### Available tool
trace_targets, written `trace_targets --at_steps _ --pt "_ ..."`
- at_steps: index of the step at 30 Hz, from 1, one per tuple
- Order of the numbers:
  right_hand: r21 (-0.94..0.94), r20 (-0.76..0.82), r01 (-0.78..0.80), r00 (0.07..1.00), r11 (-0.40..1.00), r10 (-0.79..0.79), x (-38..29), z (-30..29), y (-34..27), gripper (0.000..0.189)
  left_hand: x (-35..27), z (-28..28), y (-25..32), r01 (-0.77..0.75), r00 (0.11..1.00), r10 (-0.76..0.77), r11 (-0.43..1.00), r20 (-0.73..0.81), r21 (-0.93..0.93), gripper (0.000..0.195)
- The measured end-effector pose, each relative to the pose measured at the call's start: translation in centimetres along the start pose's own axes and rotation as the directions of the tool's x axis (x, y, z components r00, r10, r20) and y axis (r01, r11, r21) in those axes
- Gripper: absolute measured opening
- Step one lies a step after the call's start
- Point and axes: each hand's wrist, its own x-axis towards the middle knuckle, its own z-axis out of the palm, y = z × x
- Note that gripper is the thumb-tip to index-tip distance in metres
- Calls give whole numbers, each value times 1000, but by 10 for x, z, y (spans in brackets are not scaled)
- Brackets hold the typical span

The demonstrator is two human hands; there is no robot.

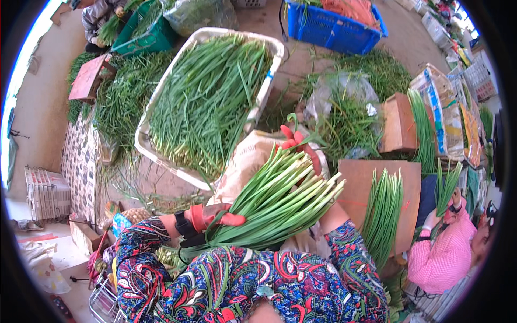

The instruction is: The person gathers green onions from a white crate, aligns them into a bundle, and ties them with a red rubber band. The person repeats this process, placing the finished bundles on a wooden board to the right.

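A thick bundle of garlic chives (278, 198) lies aslant in front of my chest, pale cut ends at the upper right. My left hand (218, 217), in a red rubber glove, grips its leafy lower-left part with the thumb on top. Beyond the pale ends is my right hand (305, 149), also red-gloved and partly hidden by the stems. Its fingers are raised, with a loose bent green blade (293, 119) against them; whether they pinch it is unclear. Directly ahead, a white plastic crate (210, 186) holds a deep heap of chives (206, 101).
Right of me, a wooden board (351, 177) bears sorted chives (383, 214); a co-worker in pink (442, 254) holds a small bunch. Loose trimmings (347, 125) and a blue crate (331, 30) lie ahead. Another person (97, 20) works beside a green crate (141, 36) at upper left.
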Motion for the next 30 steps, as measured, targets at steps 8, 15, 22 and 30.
trace_targets --at_steps 8,15,22,30 --pt "-84 -248 -12 969 996 -9 5 40 -61 32 24 14 1 -78 978 66 996 199 50 76" --pt "-443 -254 -81 967 893 -38 15 71 -117 32 28 15 -13 -221 974 220 975 58 5 76" --pt "-812 -62 437 595 387 -801 35 140 -238 39 22 24 -2 -156 988 156 986 0 -58 79" --pt "-790 -585 -588 808 174 71 -1 76 -133 91 18 29 7 -152 988 153 988 -11 28 78"
